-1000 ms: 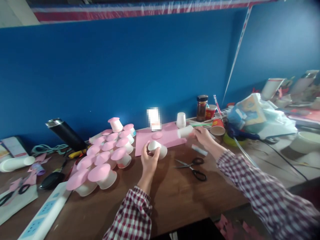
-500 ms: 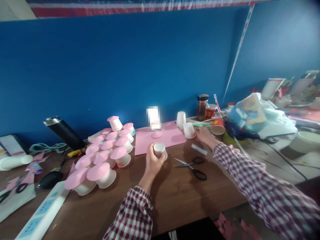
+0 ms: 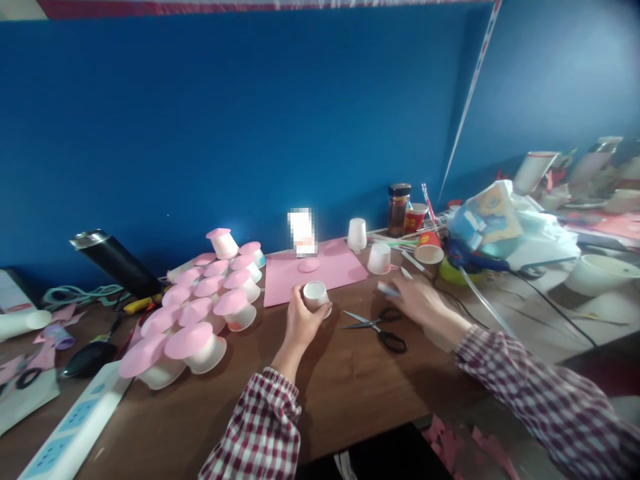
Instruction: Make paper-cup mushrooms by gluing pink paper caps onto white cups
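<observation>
My left hand (image 3: 304, 319) is wrapped round a small white paper cup (image 3: 316, 293), which stands upside down with its narrow base up. Beyond it, a pink paper cone (image 3: 309, 265) lies on a pink sheet (image 3: 285, 283). My right hand (image 3: 423, 307) is low over the table, its fingertips at a short whitish tube (image 3: 389, 289); blur hides whether they grip it. Scissors (image 3: 373, 325) with black handles lie with blades parted between my hands. Another white cup (image 3: 379, 259) is upside down beside the sheet, near some stacked white cups (image 3: 357, 233).
Several upturned cups with pink cone tops (image 3: 193, 340) crowd the left. Further left are a black flask (image 3: 117, 263) and a power strip (image 3: 75, 427). At the right are a jar (image 3: 399, 210), a red cup (image 3: 429, 248) and a plastic bag (image 3: 525, 227).
My right hand has left the spot beside the upturned cup and come nearer, over the whitish tube. My left hand keeps its hold on the paper cup. The view has shifted slightly.
</observation>
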`<state>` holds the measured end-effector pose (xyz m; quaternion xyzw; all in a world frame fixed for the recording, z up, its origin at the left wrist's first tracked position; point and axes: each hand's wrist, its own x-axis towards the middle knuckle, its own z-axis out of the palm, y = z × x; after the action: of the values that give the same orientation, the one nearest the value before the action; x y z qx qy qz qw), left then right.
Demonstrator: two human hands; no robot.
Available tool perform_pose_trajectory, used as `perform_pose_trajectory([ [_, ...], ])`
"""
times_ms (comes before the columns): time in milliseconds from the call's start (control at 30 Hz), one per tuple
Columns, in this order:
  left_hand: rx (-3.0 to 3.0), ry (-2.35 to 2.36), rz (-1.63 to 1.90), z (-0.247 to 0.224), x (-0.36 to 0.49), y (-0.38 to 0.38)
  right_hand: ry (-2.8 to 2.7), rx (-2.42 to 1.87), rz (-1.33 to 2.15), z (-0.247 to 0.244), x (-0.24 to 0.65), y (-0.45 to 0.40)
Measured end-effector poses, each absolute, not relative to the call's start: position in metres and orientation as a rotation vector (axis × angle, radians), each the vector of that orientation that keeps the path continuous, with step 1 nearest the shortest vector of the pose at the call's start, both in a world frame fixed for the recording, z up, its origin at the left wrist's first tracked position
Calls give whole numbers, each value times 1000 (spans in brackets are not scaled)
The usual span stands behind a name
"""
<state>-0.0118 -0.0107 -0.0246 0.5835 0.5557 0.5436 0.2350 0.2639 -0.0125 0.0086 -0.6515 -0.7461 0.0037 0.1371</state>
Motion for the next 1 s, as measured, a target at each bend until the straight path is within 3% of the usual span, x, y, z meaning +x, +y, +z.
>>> perform_pose_trajectory([
  [267,1656,1550,1413,-23,-13,-10,-2035,-1814,129,14,254,-17],
  [600,1688,1375,1278,-16,-23,-40,-1480,-962,1269,31,192,-18],
  [1000,1767,1296,1228,-11,-26,-45,-1106,-848,1283,14,174,-18],
])
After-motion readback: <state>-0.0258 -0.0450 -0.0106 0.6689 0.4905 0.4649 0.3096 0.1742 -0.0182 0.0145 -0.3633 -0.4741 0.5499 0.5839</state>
